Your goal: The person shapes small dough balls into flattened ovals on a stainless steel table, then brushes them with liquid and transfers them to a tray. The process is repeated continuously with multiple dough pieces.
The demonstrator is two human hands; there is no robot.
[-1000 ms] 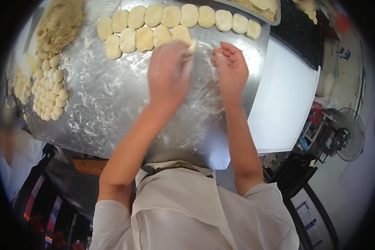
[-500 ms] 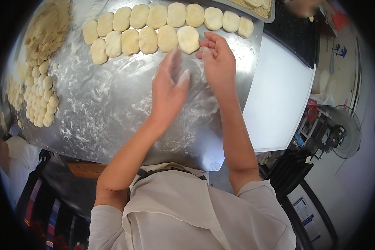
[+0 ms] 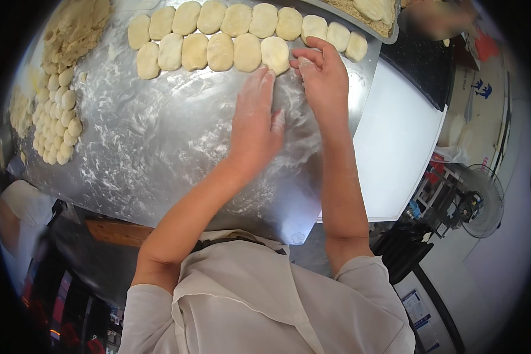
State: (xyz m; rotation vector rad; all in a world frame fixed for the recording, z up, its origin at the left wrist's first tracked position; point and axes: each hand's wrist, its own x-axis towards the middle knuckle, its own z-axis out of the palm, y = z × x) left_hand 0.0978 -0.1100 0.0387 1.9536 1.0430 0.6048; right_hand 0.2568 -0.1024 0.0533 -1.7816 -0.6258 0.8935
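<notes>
— What's crowding the floured metal table (image 3: 159, 147) around those hands?

— Two rows of flattened dough pieces (image 3: 218, 35) run along the far side. On the left edge sits a cluster of small dough balls (image 3: 56, 118), with a big lump of dough (image 3: 74, 29) beyond it. A white board (image 3: 395, 147) lies to the right, and a fan (image 3: 475, 200) stands lower down past it.

— Any containers?

— One tray (image 3: 366, 15) at the far right corner, holding more flattened pieces on a crumbly layer.

— And the hands?

— The left hand (image 3: 256, 124) lies flat, fingers together, fingertips just touching the end dough piece (image 3: 275, 54) of the near row. The right hand (image 3: 324, 76) is curled beside that piece, fingers bent; I can't tell whether it pinches anything.
</notes>
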